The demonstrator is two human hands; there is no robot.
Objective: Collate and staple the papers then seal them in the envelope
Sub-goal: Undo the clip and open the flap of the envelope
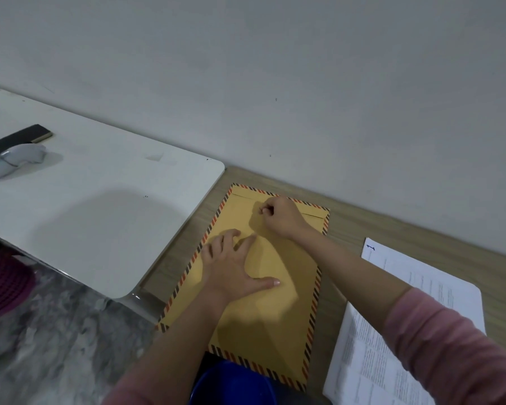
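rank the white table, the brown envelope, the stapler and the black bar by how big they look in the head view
1. white table
2. brown envelope
3 and 4. stapler and black bar: they look alike in size, and the picture's edge cuts both off, so I won't rank them.

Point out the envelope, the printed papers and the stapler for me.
envelope (278, 311): head view, bare brown middle.
printed papers (438, 285): head view, top sheet's middle.
stapler (15, 159): head view, grey body on the white table.
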